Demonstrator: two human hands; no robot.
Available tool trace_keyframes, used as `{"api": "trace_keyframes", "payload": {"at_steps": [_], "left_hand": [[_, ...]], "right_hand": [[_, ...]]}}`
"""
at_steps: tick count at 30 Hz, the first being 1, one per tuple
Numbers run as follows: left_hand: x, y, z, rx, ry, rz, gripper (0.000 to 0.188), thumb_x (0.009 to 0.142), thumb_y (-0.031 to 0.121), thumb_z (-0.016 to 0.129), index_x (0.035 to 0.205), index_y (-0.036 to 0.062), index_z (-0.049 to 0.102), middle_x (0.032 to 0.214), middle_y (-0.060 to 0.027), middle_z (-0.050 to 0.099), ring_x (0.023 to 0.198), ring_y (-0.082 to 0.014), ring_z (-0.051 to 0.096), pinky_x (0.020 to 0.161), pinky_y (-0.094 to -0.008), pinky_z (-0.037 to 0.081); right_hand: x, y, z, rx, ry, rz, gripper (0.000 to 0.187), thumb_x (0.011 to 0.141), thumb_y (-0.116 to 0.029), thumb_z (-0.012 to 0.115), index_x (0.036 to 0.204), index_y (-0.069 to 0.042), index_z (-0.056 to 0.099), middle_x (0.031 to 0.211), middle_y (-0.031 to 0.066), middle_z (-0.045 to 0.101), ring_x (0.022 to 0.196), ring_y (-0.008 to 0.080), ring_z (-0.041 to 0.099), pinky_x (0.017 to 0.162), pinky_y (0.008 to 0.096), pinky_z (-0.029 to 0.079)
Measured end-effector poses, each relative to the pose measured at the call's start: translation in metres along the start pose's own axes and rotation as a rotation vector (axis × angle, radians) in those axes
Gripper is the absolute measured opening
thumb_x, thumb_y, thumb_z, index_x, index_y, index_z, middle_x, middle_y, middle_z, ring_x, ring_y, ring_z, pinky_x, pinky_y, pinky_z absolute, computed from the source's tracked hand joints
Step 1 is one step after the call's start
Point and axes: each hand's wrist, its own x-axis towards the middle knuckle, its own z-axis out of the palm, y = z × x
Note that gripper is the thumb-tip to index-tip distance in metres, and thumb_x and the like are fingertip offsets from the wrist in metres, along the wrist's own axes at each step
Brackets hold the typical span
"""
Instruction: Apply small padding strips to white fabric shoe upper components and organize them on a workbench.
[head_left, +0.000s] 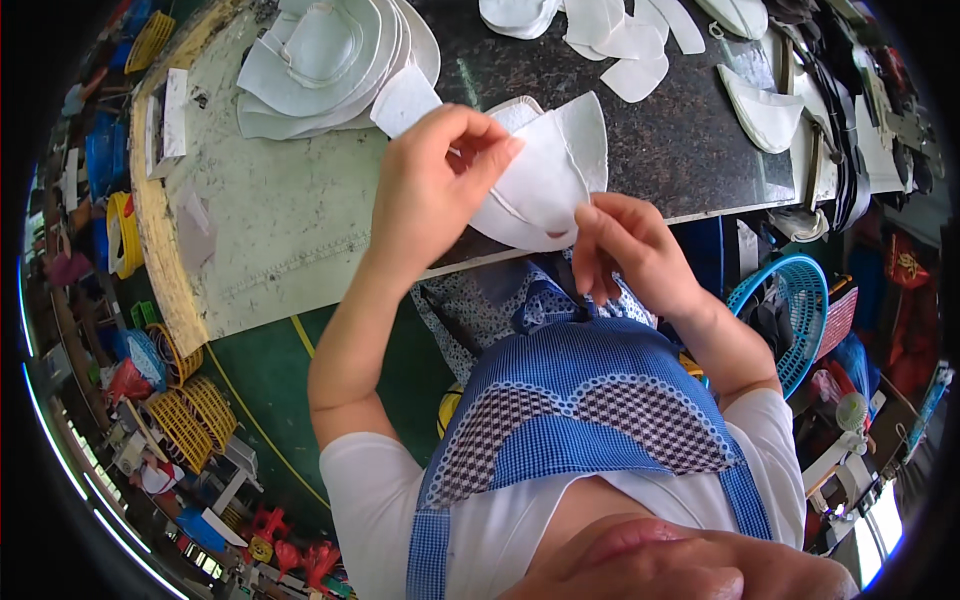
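A white stitched fabric piece (545, 170) with a curved edge and a seam across it hangs over the table's near edge. My left hand (430, 185) is closed at its upper left, thumb and forefinger pinched together on its edge. At the lower right corner, my right hand (635, 250) pinches the same piece between thumb and fingers. A smaller white cloth flap (405, 100) shows just behind my left hand. Part of the piece is hidden behind my left fingers.
To the left rises a stack of white fabric pieces (330, 110). Loose white cutouts (635, 75) lie on the dark tabletop (690, 150) at the back. White shaped pieces (762, 110) are at the right. A blue basket (815, 300) stands below the table's right side; yellow baskets (190, 420) stand lower left.
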Motion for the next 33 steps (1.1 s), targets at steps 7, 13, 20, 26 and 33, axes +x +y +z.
{"api": "trace_keyframes", "payload": {"at_steps": [7, 13, 20, 26, 33], "left_hand": [[0.011, -0.027, 0.009, 0.126, -0.102, -0.052, 0.017, 0.084, 0.015, 0.076, 0.086, 0.0005, 0.069, 0.076, -0.0050, 0.066, 0.065, -0.0133, 0.061, 0.062, -0.0276, 0.051], [0.007, -0.028, 0.014, 0.433, 0.003, 0.178, 0.021, 0.081, 0.013, 0.077, 0.098, 0.0064, 0.067, 0.083, -0.0044, 0.057, 0.071, -0.0177, 0.057, 0.061, -0.0308, 0.049], [-0.033, -0.017, 0.023, 0.489, -0.539, 0.412, 0.089, 0.074, 0.021, 0.077, 0.148, -0.0025, 0.032, 0.154, -0.0176, 0.035, 0.144, -0.0318, 0.033, 0.119, -0.0444, 0.025], [-0.040, -0.016, 0.022, 0.647, -0.616, 0.476, 0.105, 0.066, 0.034, 0.084, 0.153, 0.0084, 0.031, 0.159, -0.0180, 0.027, 0.147, -0.0351, 0.025, 0.120, -0.0517, 0.018], [-0.023, -0.010, 0.008, 0.280, -0.543, 0.427, 0.083, 0.073, 0.031, 0.083, 0.143, 0.0062, 0.046, 0.148, -0.0180, 0.045, 0.138, -0.0381, 0.040, 0.114, -0.0498, 0.030]], "right_hand": [[0.017, 0.008, -0.009, 0.045, -0.001, 0.148, 0.042, 0.106, -0.035, 0.043, 0.108, 0.002, 0.063, 0.066, 0.0062, 0.064, 0.051, 0.0099, 0.059, 0.047, 0.0215, 0.047], [0.021, -0.003, -0.009, 0.003, -0.021, 0.172, 0.042, 0.106, -0.036, 0.043, 0.108, 0.002, 0.063, 0.067, 0.0062, 0.065, 0.053, 0.0102, 0.061, 0.048, 0.0218, 0.047], [0.017, -0.013, -0.015, -0.142, -0.041, 0.204, 0.038, 0.103, -0.031, 0.048, 0.092, 0.002, 0.061, 0.063, 0.0101, 0.064, 0.053, 0.0139, 0.060, 0.048, 0.0251, 0.046], [-0.014, -0.022, -0.070, -0.844, -0.124, -0.091, 0.026, 0.095, -0.022, 0.062, 0.085, 0.000, 0.069, 0.068, 0.0073, 0.066, 0.059, 0.0137, 0.062, 0.056, 0.0299, 0.049], [-0.042, -0.043, -0.235, -1.611, 0.765, -0.642, 0.018, 0.085, -0.014, 0.072, 0.100, -0.005, 0.072, 0.095, 0.0099, 0.070, 0.084, 0.0245, 0.069, 0.075, 0.0361, 0.055]]}}
